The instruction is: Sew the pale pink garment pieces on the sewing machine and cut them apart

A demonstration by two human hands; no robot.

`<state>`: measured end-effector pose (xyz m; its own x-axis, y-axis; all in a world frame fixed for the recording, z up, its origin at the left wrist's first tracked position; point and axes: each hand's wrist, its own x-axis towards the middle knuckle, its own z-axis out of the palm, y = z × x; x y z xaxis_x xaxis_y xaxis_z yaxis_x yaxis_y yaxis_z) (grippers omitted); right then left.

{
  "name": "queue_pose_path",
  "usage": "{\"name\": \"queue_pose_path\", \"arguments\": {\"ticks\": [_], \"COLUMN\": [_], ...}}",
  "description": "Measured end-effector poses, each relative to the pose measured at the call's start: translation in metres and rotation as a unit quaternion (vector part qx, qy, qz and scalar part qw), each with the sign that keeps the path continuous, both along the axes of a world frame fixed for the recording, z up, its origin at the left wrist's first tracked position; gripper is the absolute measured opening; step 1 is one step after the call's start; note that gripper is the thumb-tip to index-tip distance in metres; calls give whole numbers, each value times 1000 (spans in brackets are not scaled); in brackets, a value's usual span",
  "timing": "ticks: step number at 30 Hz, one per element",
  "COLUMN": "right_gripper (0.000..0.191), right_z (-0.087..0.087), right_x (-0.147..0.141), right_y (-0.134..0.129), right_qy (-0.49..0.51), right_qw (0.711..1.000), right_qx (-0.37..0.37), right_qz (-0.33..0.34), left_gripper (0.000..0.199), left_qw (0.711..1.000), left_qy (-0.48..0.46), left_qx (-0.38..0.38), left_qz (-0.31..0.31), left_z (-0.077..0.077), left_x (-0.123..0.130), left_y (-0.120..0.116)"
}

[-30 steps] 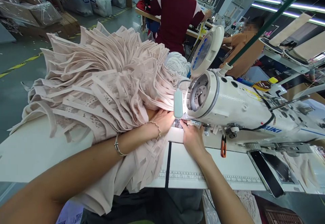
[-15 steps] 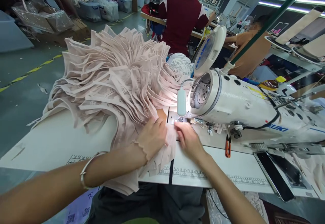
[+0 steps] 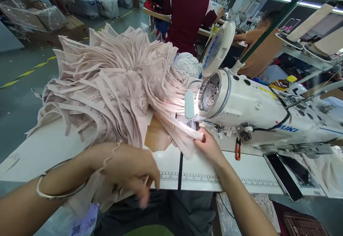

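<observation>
- Gray-green workshop floor (image 3: 29, 59) stretches behind the white sewing table (image 3: 29, 154).
- Pale pink lace fabric pile (image 3: 118, 86) heaps over the table's left side, beside the white sewing machine (image 3: 249, 104).
- Right hand (image 3: 210, 148) pinches a pink fabric strip (image 3: 184, 130) between closed thumb and fingers, just in front of the machine's head.
- Left hand (image 3: 131, 166) hovers at the near edge, fingers bent, cloth beneath; its grip cannot be told.
- Orange snips (image 3: 238, 151) and a phone (image 3: 283, 177) lie toward the near right corner.
</observation>
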<state>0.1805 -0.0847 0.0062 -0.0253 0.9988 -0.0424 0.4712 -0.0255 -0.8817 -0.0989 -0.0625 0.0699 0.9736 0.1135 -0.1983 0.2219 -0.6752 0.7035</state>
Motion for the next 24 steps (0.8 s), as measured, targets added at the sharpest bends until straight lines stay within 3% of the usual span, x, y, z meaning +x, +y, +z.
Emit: {"name": "queue_pose_path", "arguments": {"ticks": [2, 4, 5, 7, 9, 11, 13, 16, 21, 24], "right_gripper": [21, 28, 27, 21, 18, 20, 23, 23, 20, 27], "right_z": [-4, -6, -7, -6, -6, -9, -15, -23, -22, -18], "right_x": [0, 1, 4, 16, 34, 52, 63, 60, 32, 25], "right_y": [-3, -6, -6, -7, -8, -11, -15, -21, -14, -4], "right_qy": [82, 77, 29, -132, -306, -420, -466, -439, -289, -335], "right_qw": [993, 989, 994, 987, 927, 863, 838, 854, 937, 914], "right_qx": [-87, -124, -107, 9, 138, 202, 217, 228, 185, 223], "right_qz": [5, 11, -5, -88, -168, -195, -187, -165, -70, -47], "left_gripper": [13, 32, 39, 45, 44, 38, 31, 23, 20, 21], "left_qw": [988, 948, 923, 874, 834, 814, 810, 807, 819, 828], "left_qy": [-44, -78, -78, -53, -20, -1, -4, -54, -150, -156], "left_qx": [129, 291, 359, 462, 528, 559, 571, 581, 547, 527], "left_qz": [69, 102, 114, 140, 162, 158, 136, 88, 86, 116], "left_z": [-13, -33, -44, -62, -71, -70, -66, -66, -82, -84], "left_x": [26, 49, 57, 64, 64, 63, 64, 69, 73, 71], "left_y": [3, 5, 6, 9, 12, 17, 25, 41, 61, 66]}}
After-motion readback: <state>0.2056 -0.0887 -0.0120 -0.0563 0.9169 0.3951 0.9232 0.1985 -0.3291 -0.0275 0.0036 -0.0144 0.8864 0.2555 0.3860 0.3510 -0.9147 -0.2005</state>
